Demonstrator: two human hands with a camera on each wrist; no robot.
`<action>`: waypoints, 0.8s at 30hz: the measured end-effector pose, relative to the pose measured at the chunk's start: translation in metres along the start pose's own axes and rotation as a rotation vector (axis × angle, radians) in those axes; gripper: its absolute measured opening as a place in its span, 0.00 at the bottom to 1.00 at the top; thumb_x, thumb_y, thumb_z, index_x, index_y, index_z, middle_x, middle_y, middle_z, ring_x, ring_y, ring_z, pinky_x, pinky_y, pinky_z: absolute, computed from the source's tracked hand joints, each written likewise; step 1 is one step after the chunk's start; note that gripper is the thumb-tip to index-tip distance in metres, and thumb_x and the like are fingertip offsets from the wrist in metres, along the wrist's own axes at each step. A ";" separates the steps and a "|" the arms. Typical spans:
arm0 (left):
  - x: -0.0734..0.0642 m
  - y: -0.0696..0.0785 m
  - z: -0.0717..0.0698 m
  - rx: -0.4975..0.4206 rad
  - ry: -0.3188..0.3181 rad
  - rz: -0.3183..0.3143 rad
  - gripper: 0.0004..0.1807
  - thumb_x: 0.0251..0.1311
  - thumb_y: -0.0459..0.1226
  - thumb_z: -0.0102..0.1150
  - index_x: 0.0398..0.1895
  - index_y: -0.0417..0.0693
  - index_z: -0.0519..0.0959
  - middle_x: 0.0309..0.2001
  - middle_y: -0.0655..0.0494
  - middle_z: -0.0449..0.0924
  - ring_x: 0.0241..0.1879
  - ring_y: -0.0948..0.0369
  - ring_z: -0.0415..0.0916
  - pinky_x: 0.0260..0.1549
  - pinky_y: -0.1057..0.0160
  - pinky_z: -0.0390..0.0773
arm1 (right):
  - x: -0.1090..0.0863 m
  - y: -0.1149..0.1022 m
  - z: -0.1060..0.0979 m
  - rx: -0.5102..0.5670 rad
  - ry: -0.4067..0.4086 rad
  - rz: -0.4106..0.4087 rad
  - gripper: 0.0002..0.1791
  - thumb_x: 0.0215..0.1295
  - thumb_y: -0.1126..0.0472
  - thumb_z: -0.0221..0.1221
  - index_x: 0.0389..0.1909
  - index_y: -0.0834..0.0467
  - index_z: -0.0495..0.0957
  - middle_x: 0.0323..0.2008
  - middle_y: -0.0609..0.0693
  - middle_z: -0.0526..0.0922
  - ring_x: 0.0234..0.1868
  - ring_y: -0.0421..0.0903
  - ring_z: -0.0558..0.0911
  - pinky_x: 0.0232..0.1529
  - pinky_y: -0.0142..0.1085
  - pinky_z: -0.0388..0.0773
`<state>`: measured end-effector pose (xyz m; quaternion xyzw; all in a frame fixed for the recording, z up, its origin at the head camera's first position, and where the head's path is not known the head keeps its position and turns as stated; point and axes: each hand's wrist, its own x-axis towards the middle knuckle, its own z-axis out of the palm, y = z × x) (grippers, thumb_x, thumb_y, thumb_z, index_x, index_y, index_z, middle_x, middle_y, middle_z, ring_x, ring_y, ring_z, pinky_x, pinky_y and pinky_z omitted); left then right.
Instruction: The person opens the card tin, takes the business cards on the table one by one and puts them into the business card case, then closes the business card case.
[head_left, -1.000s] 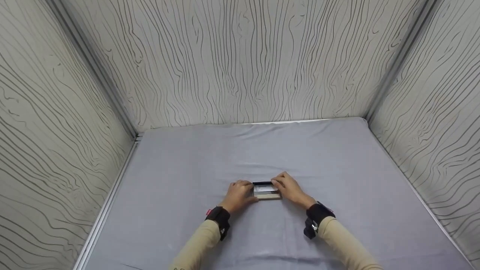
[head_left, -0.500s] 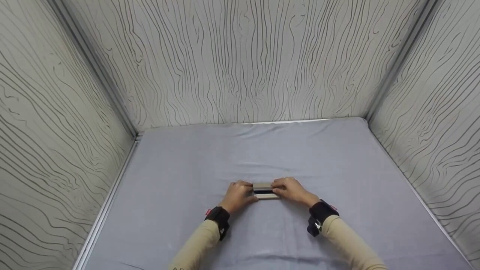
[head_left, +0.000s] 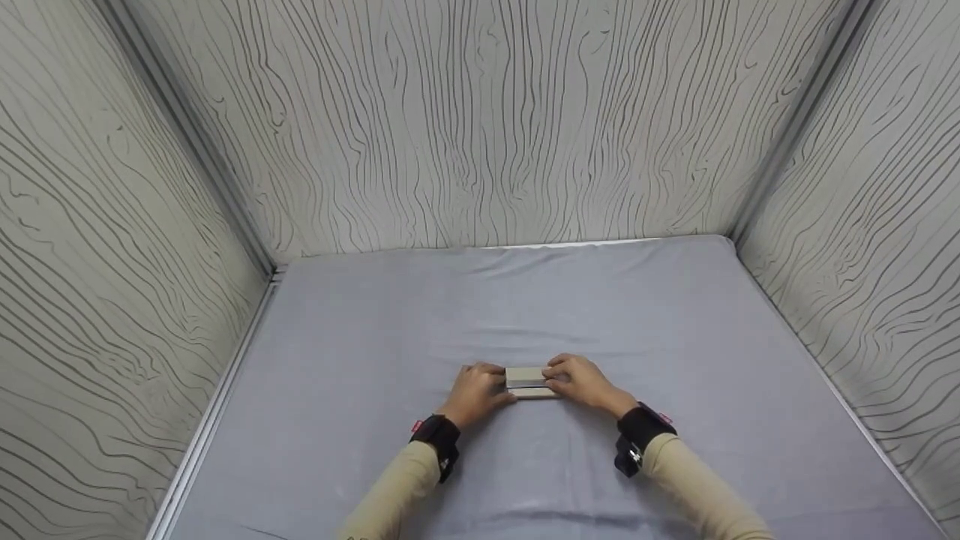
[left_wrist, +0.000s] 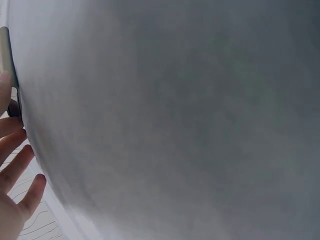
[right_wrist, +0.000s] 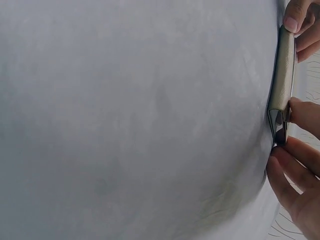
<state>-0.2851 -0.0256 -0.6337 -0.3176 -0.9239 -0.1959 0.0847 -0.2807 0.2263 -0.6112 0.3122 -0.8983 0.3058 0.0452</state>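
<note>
A small flat beige card case (head_left: 525,373) with metal-looking edges lies on the grey cloth. Across its middle runs a narrow silvery gap between two beige flaps. My left hand (head_left: 474,391) grips its left end, thumb at the near edge and fingers at the far side. At the right end my right hand (head_left: 589,384) pinches a flap. The right wrist view shows the case (right_wrist: 284,70) edge-on, its end slightly gaping between the right thumb and fingers. Only a sliver of the case (left_wrist: 7,55) appears in the left wrist view. Its inside is hidden.
Grey cloth (head_left: 390,322), lightly wrinkled, covers the table. Wood-grain patterned panels (head_left: 480,127) enclose it at the back and both sides, with metal posts (head_left: 187,142) at the corners. Both wrists wear black straps (head_left: 646,427).
The right fingers have folded the far flap over toward me. White contents and a dark lining, visible before, are now covered, and the gap has narrowed. My left hand has stayed in place.
</note>
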 end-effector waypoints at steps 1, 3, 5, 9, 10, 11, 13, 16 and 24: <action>0.000 0.000 0.000 0.003 -0.004 -0.004 0.19 0.58 0.48 0.69 0.45 0.45 0.87 0.47 0.52 0.84 0.51 0.57 0.79 0.51 0.51 0.73 | 0.000 0.000 0.000 0.002 0.002 0.003 0.11 0.62 0.69 0.64 0.43 0.71 0.84 0.44 0.65 0.83 0.47 0.62 0.82 0.49 0.55 0.76; 0.000 -0.001 0.000 0.009 -0.006 -0.004 0.19 0.58 0.48 0.69 0.45 0.45 0.87 0.47 0.52 0.85 0.50 0.57 0.79 0.51 0.51 0.73 | 0.001 -0.001 0.001 0.004 0.002 0.009 0.11 0.62 0.69 0.65 0.43 0.71 0.84 0.44 0.65 0.83 0.47 0.62 0.82 0.49 0.55 0.76; 0.000 -0.002 -0.001 0.016 -0.011 -0.002 0.19 0.58 0.49 0.69 0.45 0.45 0.87 0.47 0.53 0.85 0.50 0.57 0.79 0.51 0.52 0.73 | 0.003 0.000 0.000 0.006 -0.002 0.012 0.11 0.62 0.69 0.64 0.43 0.71 0.84 0.43 0.64 0.83 0.47 0.61 0.82 0.50 0.55 0.76; 0.001 -0.004 -0.005 0.040 0.011 0.032 0.16 0.62 0.48 0.66 0.43 0.46 0.88 0.46 0.52 0.85 0.50 0.55 0.80 0.50 0.51 0.75 | 0.005 0.002 -0.002 0.033 -0.019 0.011 0.10 0.64 0.68 0.63 0.43 0.70 0.84 0.42 0.62 0.84 0.46 0.60 0.82 0.50 0.55 0.75; 0.001 -0.005 -0.008 0.041 0.016 0.034 0.16 0.63 0.48 0.64 0.43 0.46 0.87 0.47 0.52 0.85 0.50 0.54 0.80 0.50 0.51 0.75 | 0.005 0.003 -0.003 0.045 -0.023 0.016 0.10 0.65 0.68 0.62 0.43 0.70 0.83 0.43 0.62 0.84 0.47 0.60 0.82 0.50 0.55 0.76; 0.001 -0.006 -0.011 0.042 0.025 0.037 0.15 0.65 0.47 0.63 0.43 0.45 0.87 0.46 0.52 0.85 0.50 0.53 0.80 0.50 0.51 0.75 | 0.006 0.004 -0.005 0.058 -0.025 0.021 0.10 0.65 0.67 0.61 0.43 0.69 0.83 0.43 0.62 0.84 0.47 0.60 0.82 0.50 0.54 0.76; 0.000 -0.009 -0.020 0.046 0.050 0.037 0.15 0.67 0.46 0.60 0.43 0.45 0.87 0.46 0.51 0.85 0.50 0.53 0.79 0.50 0.50 0.75 | 0.006 0.006 -0.010 0.091 -0.023 0.042 0.10 0.67 0.68 0.60 0.44 0.70 0.82 0.43 0.63 0.84 0.46 0.61 0.82 0.50 0.54 0.77; 0.001 -0.016 -0.032 0.088 0.139 0.036 0.14 0.69 0.45 0.58 0.40 0.44 0.86 0.40 0.52 0.85 0.44 0.53 0.80 0.46 0.51 0.77 | 0.006 0.010 -0.020 0.108 0.001 0.075 0.11 0.69 0.67 0.58 0.46 0.71 0.81 0.44 0.64 0.84 0.45 0.61 0.83 0.47 0.52 0.79; 0.004 -0.046 -0.065 0.285 0.485 0.065 0.11 0.64 0.41 0.64 0.26 0.46 0.81 0.25 0.54 0.80 0.26 0.55 0.77 0.26 0.55 0.77 | 0.009 0.021 -0.062 -0.038 0.235 0.170 0.09 0.69 0.62 0.60 0.40 0.65 0.83 0.36 0.54 0.85 0.37 0.53 0.83 0.41 0.49 0.79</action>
